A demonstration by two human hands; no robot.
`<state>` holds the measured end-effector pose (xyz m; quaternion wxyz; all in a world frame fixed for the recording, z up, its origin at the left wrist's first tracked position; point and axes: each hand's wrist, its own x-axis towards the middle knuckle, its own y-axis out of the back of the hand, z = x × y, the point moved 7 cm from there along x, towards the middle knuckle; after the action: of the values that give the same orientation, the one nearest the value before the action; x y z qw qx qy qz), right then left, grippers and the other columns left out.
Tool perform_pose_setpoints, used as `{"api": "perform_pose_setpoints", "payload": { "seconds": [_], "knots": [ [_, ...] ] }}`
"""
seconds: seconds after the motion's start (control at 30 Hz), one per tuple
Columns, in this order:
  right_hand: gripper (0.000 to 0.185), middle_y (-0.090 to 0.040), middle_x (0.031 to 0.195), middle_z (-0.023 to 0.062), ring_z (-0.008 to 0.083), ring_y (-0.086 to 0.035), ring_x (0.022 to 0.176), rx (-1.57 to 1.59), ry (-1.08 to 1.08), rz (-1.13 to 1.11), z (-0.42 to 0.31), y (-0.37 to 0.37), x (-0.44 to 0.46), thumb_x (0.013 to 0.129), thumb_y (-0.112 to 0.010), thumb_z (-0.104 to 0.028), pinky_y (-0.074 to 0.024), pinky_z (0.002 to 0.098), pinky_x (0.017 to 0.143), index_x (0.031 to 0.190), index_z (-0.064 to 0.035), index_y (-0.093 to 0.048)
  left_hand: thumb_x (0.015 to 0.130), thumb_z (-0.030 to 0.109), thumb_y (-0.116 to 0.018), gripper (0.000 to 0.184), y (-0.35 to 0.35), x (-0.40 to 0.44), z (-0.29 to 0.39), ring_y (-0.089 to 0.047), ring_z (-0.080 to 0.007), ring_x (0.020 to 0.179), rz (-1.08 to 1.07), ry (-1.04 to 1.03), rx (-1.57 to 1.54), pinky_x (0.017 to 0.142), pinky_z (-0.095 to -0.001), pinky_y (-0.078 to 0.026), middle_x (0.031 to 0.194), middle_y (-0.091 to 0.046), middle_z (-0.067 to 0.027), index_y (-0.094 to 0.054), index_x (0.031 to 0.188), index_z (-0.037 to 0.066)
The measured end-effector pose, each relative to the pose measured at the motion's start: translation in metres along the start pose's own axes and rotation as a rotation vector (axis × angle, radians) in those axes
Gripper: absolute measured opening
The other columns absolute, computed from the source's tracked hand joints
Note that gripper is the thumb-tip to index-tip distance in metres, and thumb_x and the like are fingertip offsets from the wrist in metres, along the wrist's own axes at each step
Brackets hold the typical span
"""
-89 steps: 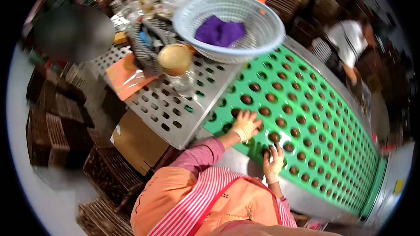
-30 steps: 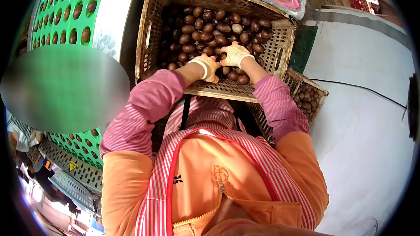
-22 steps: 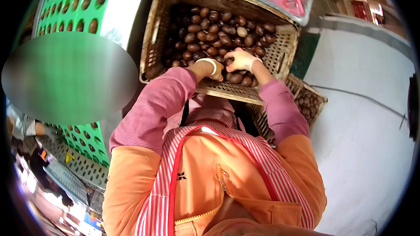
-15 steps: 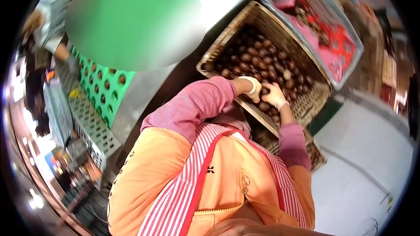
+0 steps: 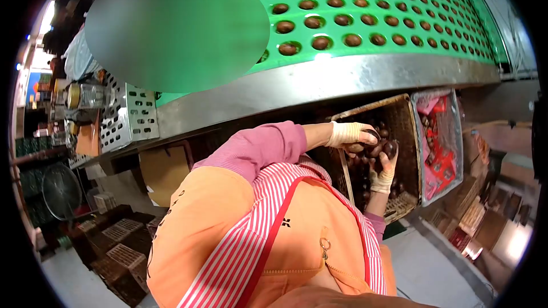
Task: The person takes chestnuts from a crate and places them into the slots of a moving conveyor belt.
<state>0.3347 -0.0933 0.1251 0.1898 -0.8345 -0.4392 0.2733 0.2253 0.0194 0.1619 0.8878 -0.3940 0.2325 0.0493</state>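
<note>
My left hand (image 5: 355, 135), in a pale ribbed glove with bare fingertips, is bent over the wicker basket (image 5: 406, 128). Its fingers are curled on dark brown eggs (image 5: 355, 148). Close beside it, my right hand (image 5: 384, 172), gloved the same way, comes up from below with its fingers around a dark brown egg (image 5: 391, 149). More brown eggs lie loose in the basket beneath both hands. How many eggs each hand holds is partly hidden by the fingers.
A green panel (image 5: 337, 28) with rows of holes holding brown eggs runs behind a metal edge (image 5: 337, 77). Right of the basket stands a grey bin (image 5: 454, 185) with red and pink bags. A perforated metal box (image 5: 140, 117) is at left. Crates (image 5: 123, 251) stand on the floor.
The view has swung, so the green panel now spans the top. Both hands have risen from among the eggs in the basket, with eggs in their fingers.
</note>
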Motion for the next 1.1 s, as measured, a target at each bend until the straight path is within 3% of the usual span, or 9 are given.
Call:
{"api": "perform_pose_setpoints", "payload": {
  "seconds": [0.07,0.2,0.33,0.47,0.67,0.87,0.93,1.03,1.1],
  "knots": [
    [0.073,-0.051,0.132,0.0104,0.0211,-0.054,0.113,-0.100,0.123,-0.047,-0.009,-0.061,0.023,0.077,-0.075,-0.014,-0.0520,0.0328,0.088,0.140,-0.0076,-0.039,0.092,0.024,-0.061,0.031,0.005,-0.034,0.019,-0.030,-0.0075,0.048,0.020,-0.144,-0.039,0.046,-0.0249,-0.026,0.068,-0.039,0.0025,-0.052,0.120,0.014],
    [0.071,-0.053,0.128,0.0088,0.0207,-0.057,0.110,-0.348,-0.007,-0.219,-0.002,-0.201,0.057,0.076,-0.077,-0.014,-0.0492,0.0335,0.094,0.138,-0.0043,-0.043,0.091,0.028,-0.059,0.038,0.056,-0.138,0.057,-0.063,-0.0150,0.077,0.160,-0.493,-0.103,0.057,-0.0251,-0.050,0.097,-0.065,-0.0069,-0.051,0.124,0.009],
    [0.061,-0.056,0.120,0.0100,0.0223,-0.059,0.104,-0.567,-0.091,-0.556,0.053,-0.342,0.075,0.072,-0.077,-0.013,-0.0494,0.0345,0.092,0.127,-0.0036,-0.055,0.093,0.029,-0.058,0.038,0.135,-0.266,0.049,-0.064,-0.0162,0.080,0.294,-0.705,-0.311,0.056,-0.0231,-0.049,0.103,-0.063,-0.0078,-0.054,0.124,0.007],
    [0.056,-0.047,0.128,0.0228,0.0384,-0.060,0.101,-1.237,0.668,-0.745,0.110,-0.459,0.087,0.064,-0.076,-0.013,-0.0511,0.0424,0.092,0.119,-0.0179,-0.063,0.088,0.029,-0.068,0.037,0.175,-0.435,0.052,-0.060,-0.0127,0.066,1.021,-1.028,-0.030,0.049,-0.0241,-0.048,0.087,-0.063,-0.0023,-0.059,0.117,0.008],
    [0.045,-0.042,0.127,0.0252,0.0429,-0.060,0.101,-1.776,0.554,-1.020,0.221,-0.540,0.100,0.073,-0.062,-0.001,-0.0527,0.0474,0.085,0.114,-0.0192,-0.064,0.082,0.025,-0.073,0.044,0.298,-0.498,0.008,-0.046,-0.0131,0.050,1.356,-0.374,0.102,0.046,-0.0321,-0.040,0.076,-0.056,-0.0018,-0.057,0.119,0.007],
    [0.043,-0.046,0.132,0.0243,0.0387,-0.060,0.105,-1.754,0.542,-0.937,0.225,-0.537,0.115,0.074,-0.064,-0.005,-0.0517,0.0461,0.089,0.114,-0.0193,-0.067,0.079,0.016,-0.075,0.044,0.331,-0.529,0.000,-0.053,-0.0154,0.056,1.569,-0.591,0.198,0.050,-0.0325,-0.047,0.100,-0.056,-0.0082,-0.061,0.120,0.006],
    [0.040,-0.049,0.129,0.0235,0.0394,-0.060,0.105,-1.727,0.654,-0.881,0.214,-0.537,0.124,0.075,-0.063,-0.006,-0.0521,0.0461,0.088,0.113,-0.0191,-0.067,0.080,0.019,-0.073,0.049,0.336,-0.538,0.001,-0.064,-0.0241,0.087,1.632,-0.556,0.330,0.067,-0.0351,-0.055,0.117,-0.056,-0.0113,-0.060,0.127,0.009],
    [0.035,-0.056,0.113,0.0198,0.0388,-0.059,0.099,-1.762,0.703,-0.848,0.219,-0.562,0.130,0.081,-0.059,-0.009,-0.0526,0.0482,0.081,0.112,-0.0237,-0.068,0.082,0.032,-0.072,0.054,0.355,-0.519,0.002,-0.059,-0.0336,0.108,1.579,-0.060,0.883,0.096,-0.0405,-0.046,0.126,-0.056,-0.0146,-0.058,0.131,0.011],
    [0.034,-0.056,0.104,0.0176,0.0377,-0.058,0.096,-1.863,0.706,-0.871,0.232,-0.587,0.131,0.084,-0.056,-0.011,-0.0526,0.0482,0.077,0.113,-0.0261,-0.067,0.083,0.031,-0.071,0.051,0.348,-0.515,0.015,-0.060,-0.0344,0.106,1.676,-0.197,0.876,0.091,-0.0408,-0.049,0.118,-0.059,-0.0162,-0.059,0.128,0.011]
  ]
}}
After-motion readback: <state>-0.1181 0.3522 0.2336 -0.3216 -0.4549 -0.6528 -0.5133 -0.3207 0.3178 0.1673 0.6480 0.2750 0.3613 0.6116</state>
